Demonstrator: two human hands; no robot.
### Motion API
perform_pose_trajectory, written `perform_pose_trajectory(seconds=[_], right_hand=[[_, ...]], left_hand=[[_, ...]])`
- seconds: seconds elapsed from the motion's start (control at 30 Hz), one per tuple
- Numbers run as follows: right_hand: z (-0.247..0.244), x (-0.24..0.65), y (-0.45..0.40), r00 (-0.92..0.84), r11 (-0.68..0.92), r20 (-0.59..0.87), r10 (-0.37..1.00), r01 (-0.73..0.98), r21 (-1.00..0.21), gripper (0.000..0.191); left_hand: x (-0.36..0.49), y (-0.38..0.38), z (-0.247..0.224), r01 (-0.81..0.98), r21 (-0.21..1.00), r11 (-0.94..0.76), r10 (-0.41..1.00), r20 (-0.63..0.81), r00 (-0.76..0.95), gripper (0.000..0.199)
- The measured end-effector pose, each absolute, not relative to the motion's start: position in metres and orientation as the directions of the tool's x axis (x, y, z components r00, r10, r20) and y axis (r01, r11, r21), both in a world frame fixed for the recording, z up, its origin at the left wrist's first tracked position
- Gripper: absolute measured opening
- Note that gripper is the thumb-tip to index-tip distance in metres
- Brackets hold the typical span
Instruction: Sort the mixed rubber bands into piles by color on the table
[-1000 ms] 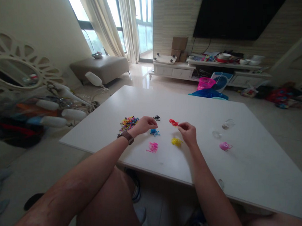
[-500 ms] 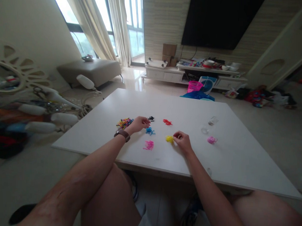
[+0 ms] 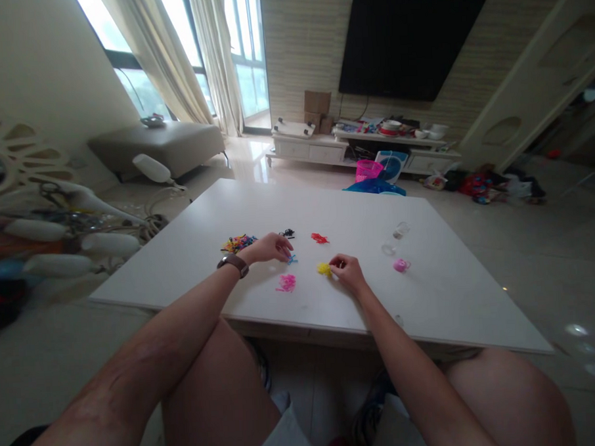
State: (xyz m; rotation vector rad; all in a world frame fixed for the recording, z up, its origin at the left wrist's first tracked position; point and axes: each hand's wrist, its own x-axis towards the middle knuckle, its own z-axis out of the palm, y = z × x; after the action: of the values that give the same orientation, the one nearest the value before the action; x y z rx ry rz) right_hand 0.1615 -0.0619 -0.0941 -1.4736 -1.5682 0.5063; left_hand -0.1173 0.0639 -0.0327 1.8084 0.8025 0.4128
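My left hand (image 3: 271, 248), a dark watch on its wrist, hangs over a small blue pile (image 3: 292, 259) of thin pieces that look like rubber bands. Its fingers are bent but apart, and they hide part of that pile. At the edge of a yellow pile (image 3: 324, 269), thumb and finger of my right hand (image 3: 347, 271) are pinched on yellow rubber bands. Closer to me lies a pink pile (image 3: 287, 283). Behind are a black pile (image 3: 288, 233) and a red pile (image 3: 320, 238). Left of my left hand is a mixed-colour heap (image 3: 236, 243), partly covered.
The white table (image 3: 257, 202) carries a small pink object (image 3: 401, 265), a clear container (image 3: 401, 229) and a clear ring (image 3: 389, 248) on the right. White lamp-like shapes (image 3: 110, 244) crowd the left side. Past the far edge stands a pink basket (image 3: 369, 170).
My left hand has come down from between the black and blue piles onto the blue one. My right hand stays at the yellow pile. The whole view has shifted slightly.
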Motion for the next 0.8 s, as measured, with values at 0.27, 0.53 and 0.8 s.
perform_pose_trajectory(seconds=[0.27,0.53,0.8], right_hand=[[-0.096,0.163,-0.058,0.163,0.236,0.377,0.912,0.542,-0.806,0.014],[-0.103,0.166,-0.054,0.220,0.237,0.403,0.888,0.531,-0.813,0.011],[-0.104,0.166,-0.055,0.256,0.240,0.432,0.865,0.546,-0.803,0.013]], left_hand=[[-0.119,0.036,-0.037,0.402,0.872,-0.279,0.557,-0.194,0.808,0.038],[-0.117,0.033,-0.032,0.463,0.724,-0.512,0.552,-0.136,0.823,0.036],[-0.138,0.039,-0.017,0.516,0.688,-0.510,0.801,0.160,0.577,0.026]])
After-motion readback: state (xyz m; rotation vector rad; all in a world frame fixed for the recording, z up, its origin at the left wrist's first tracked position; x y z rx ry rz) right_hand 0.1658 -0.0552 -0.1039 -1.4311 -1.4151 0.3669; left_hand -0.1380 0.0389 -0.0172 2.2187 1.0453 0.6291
